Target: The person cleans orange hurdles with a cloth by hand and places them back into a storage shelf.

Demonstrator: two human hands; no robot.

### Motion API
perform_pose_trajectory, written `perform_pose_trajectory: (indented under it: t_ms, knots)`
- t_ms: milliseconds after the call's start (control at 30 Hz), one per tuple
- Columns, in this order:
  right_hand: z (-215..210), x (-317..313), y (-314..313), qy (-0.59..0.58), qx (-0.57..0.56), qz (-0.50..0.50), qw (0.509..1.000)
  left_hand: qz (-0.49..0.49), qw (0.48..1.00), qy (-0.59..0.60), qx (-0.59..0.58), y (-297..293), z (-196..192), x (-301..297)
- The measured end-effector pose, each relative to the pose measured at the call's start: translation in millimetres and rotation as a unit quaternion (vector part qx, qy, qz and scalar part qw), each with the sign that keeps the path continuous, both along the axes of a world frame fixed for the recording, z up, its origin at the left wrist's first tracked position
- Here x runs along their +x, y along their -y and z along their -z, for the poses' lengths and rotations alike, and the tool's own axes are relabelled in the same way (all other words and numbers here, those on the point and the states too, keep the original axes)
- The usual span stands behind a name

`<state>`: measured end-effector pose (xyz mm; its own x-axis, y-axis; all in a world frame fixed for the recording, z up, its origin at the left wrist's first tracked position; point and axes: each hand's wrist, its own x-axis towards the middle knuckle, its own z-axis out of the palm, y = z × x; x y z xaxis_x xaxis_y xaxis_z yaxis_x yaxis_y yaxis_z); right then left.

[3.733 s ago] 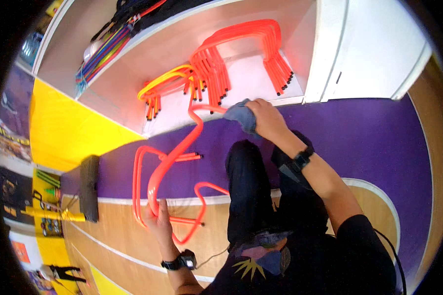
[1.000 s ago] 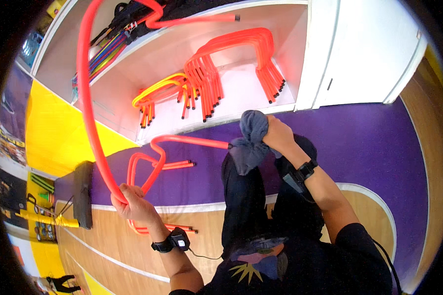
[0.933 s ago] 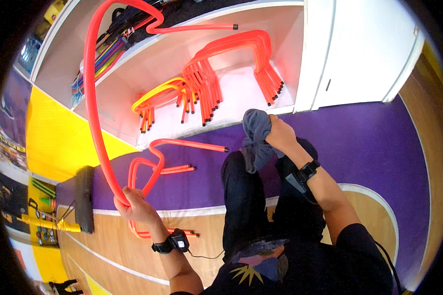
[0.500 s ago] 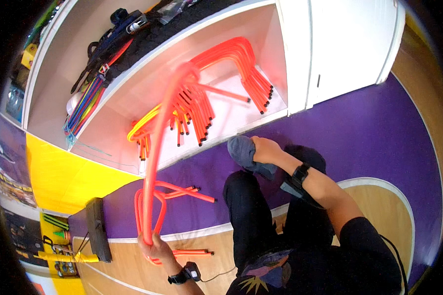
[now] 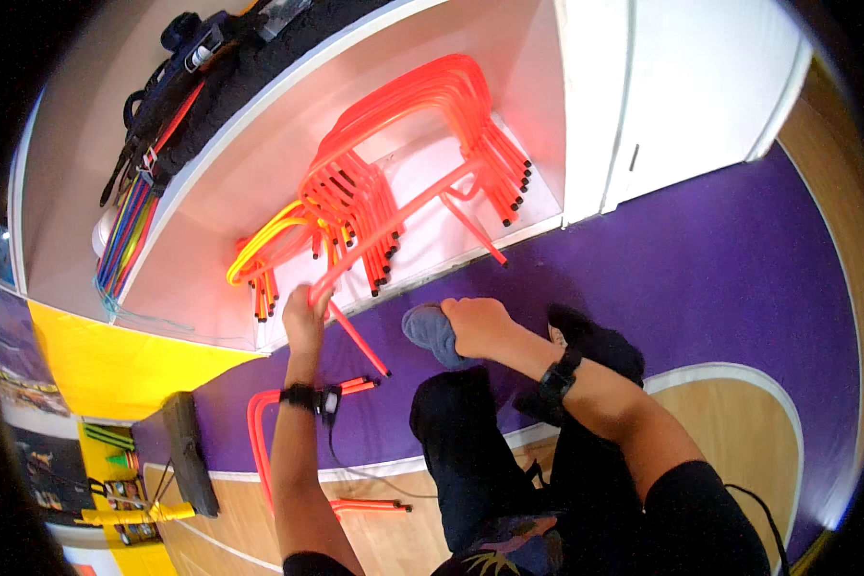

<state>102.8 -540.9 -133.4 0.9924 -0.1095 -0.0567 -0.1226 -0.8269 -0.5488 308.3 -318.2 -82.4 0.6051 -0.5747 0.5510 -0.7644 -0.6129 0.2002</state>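
Observation:
My left hand [image 5: 304,315] is closed round one end of a red tubular training hurdle [image 5: 386,228] with black foot caps. The hurdle is held slantwise at the front of the low shelf, its legs pointing down towards the floor. Bunched in my right hand [image 5: 480,328] is a blue-grey cloth [image 5: 430,332], apart from the hurdle and above the purple floor. Behind the held hurdle, a nested row of red hurdles [image 5: 403,104] stands in the shelf compartment. Yellow hurdles [image 5: 262,244] stand to their left. Another red hurdle [image 5: 256,427] lies on the floor, partly hidden by my left forearm.
The white shelf's edge [image 5: 230,123] runs above the hurdle compartment. Black bags [image 5: 250,82] and coloured cords [image 5: 136,230] lie on the upper level. A white cabinet door [image 5: 701,96] is at the right. A long dark case [image 5: 190,451] rests on the floor at left.
My left hand has moved up and forward with the hurdle, bringing it from near upright to a slant before the shelf. My right hand and the cloth have shifted slightly left and down.

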Motion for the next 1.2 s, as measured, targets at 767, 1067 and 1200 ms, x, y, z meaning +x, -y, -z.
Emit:
perform_pose_trajectory:
  t_ms: [767, 1067, 1200]
  knots:
    - [-15.1, 43.3, 34.6, 0.036, -0.015, 0.057, 0.998, -0.145, 0.981, 0.035, 0.123, 92.3, 21.7, 259.2]
    - [-25.1, 58.5, 36.5, -0.014, -0.010, 0.032, 0.999, -0.204, 0.978, 0.040, 0.036, 119.0, 65.3, 289.0]
    - [-17.5, 59.6, 42.9, -0.009, -0.026, 0.053, 0.998, -0.279, 0.952, 0.058, 0.111, 155.2, 59.3, 254.2]
